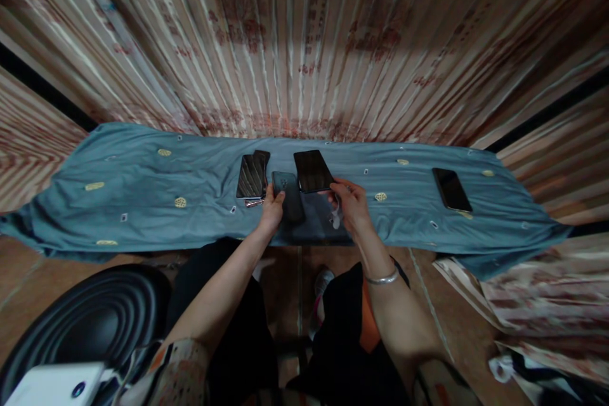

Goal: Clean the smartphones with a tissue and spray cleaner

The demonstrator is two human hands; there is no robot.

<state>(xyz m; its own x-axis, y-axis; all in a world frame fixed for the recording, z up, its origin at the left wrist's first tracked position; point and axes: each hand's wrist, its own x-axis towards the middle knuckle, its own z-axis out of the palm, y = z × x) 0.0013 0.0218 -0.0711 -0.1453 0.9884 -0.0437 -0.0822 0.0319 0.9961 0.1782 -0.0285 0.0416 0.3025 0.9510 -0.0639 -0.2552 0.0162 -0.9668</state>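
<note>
Curtain (309, 44) with a reddish print hangs in folds beyond a long surface draped in a blue-green cloth (143, 177), which is rumpled and dotted with small yellow motifs. A black ringed stool (90, 323) stands at the lower left, and a white device (57, 387) with a cord shows in front of it.

The dark tablet (314, 171) is over the middle of the cloth, its glossy face up; whether it is fully raised is hard to tell. It looks rigid, smooth and the heaviest piece here, with a face that could crack. The right hand (352, 203) pinches it narrowly at the near right corner, so its weight probably pulls outward; a grip along both long edges would likely be steadier.

Just beside it is the grey-green phone (289, 206), camera side up. The left hand (273, 208) holds it by its left side, thumb over the back. It should feel light, stiff and a little slippery, best held across its narrow width.

A pile of phones (250, 176) lies near the left hand, and a lone phone (451, 190) rests well apart on the right. Smallest are the right wrist's silvery bracelet (383, 279) and a pale, blurred object (335, 220) below the right hand's fingers.
</note>
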